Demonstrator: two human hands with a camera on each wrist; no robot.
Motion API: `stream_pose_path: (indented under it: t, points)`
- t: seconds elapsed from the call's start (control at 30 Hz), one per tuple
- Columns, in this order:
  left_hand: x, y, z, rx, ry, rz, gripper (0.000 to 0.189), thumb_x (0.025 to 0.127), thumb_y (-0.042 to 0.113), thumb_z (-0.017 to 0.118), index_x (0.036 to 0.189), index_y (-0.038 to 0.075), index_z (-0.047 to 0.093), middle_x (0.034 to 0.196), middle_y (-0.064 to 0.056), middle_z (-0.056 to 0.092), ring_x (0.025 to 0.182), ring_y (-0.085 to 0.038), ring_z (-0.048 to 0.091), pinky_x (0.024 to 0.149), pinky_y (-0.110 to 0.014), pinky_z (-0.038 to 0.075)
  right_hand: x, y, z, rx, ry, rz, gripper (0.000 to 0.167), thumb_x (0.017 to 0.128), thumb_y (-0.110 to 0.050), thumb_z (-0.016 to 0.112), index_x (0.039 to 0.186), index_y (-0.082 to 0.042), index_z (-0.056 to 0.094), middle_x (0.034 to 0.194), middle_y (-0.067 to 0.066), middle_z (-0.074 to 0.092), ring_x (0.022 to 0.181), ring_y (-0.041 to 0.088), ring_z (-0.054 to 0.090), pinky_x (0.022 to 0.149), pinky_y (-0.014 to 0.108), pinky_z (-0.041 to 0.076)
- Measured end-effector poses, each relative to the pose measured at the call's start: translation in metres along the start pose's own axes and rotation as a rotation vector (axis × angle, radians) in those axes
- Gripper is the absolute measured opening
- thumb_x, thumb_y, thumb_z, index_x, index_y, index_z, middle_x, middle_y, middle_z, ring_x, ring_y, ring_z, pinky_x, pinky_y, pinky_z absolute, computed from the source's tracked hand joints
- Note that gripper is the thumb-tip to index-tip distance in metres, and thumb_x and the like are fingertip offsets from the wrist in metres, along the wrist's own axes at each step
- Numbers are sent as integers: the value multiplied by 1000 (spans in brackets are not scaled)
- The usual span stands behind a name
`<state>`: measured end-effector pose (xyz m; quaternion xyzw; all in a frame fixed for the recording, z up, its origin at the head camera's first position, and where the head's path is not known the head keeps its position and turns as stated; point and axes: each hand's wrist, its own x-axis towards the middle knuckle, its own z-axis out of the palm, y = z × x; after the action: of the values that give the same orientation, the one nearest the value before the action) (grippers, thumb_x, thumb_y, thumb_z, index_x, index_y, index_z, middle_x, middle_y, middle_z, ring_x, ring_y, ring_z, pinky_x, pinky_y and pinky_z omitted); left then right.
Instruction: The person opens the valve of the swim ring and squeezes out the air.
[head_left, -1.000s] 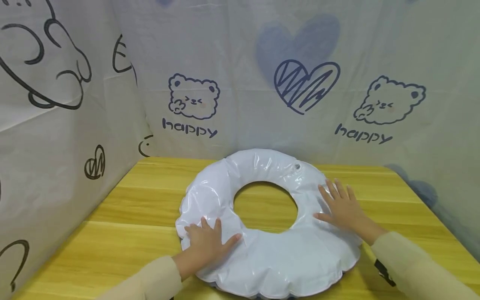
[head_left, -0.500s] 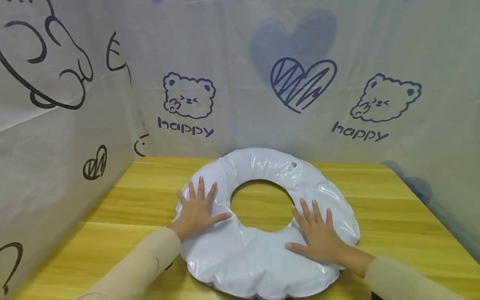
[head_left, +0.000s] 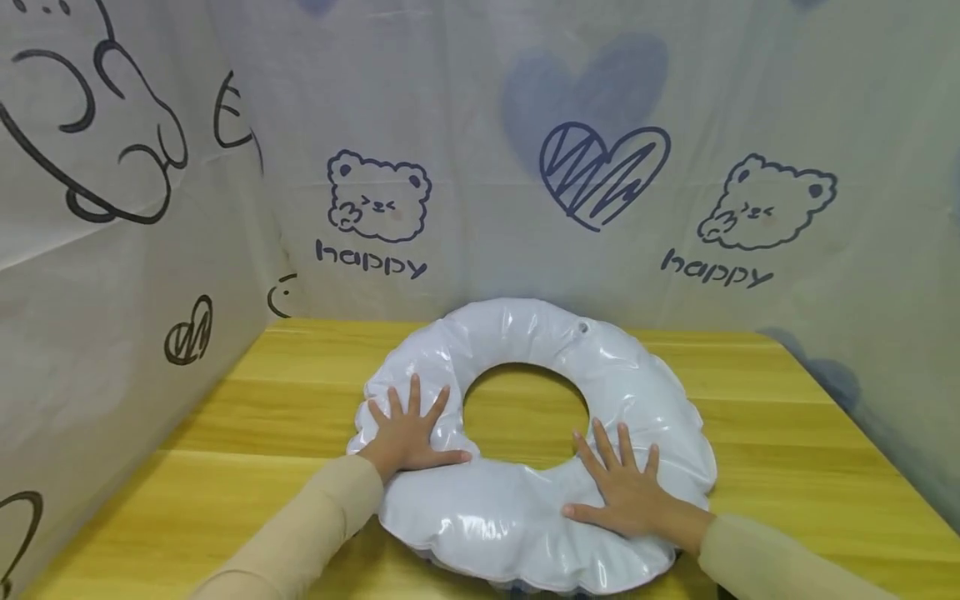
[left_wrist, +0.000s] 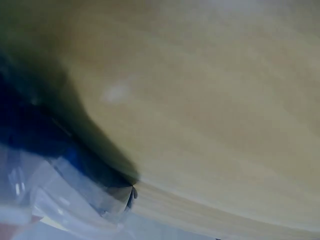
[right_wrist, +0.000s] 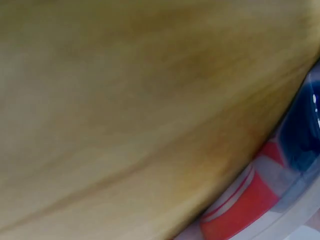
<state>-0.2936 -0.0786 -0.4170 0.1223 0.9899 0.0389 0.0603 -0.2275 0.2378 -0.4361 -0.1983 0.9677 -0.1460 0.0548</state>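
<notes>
A white, glossy inflatable swim ring [head_left: 510, 508] lies on the table, with a small round valve [head_left: 583, 327] on its far right part. My left hand [head_left: 407, 433], fingers spread, presses flat on the ring's left side, its thumb reaching to the centre hole. On the near right part rests my right hand [head_left: 626, 496], also with straight, spread fingers. The left wrist view catches the ring's clear plastic edge [left_wrist: 75, 200] and dark blue underside. Red, white and blue print [right_wrist: 240, 210] shows on the ring's side in the right wrist view.
The yellow wood-grain table [head_left: 247, 467] extends around the ring on both sides. Behind it hangs a pale cloth [head_left: 480, 208] printed with bears, hearts and "happy". Another stretch of cloth [head_left: 97, 333] runs along the left side.
My right hand has slid inward and nearer across the ring. My left hand went farther up the left side, then came slightly back. The ring's near part now bulges and creases more.
</notes>
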Motion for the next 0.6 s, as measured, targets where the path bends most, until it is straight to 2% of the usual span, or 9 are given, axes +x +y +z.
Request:
stream_pose_path:
  t: [0.23,0.6]
  points:
    - [5,-2,6,35,-49,-14,101,73,78,48,150,28,9,154,-25,-4,135,-58,5,97,-77,5,5,-1,-1,11,-70,25,96,82,-69,46,150,-14,7,155,19,-12,135,50,-22,90,73,-23]
    - [9,-2,1,54,-143,-2,90,78,75,45,149,28,16,154,-24,6,135,-56,11,97,-77,8,10,3,-3,5,-163,35,95,82,-72,42,150,-16,6,154,21,-11,135,49,-23,90,72,-25]
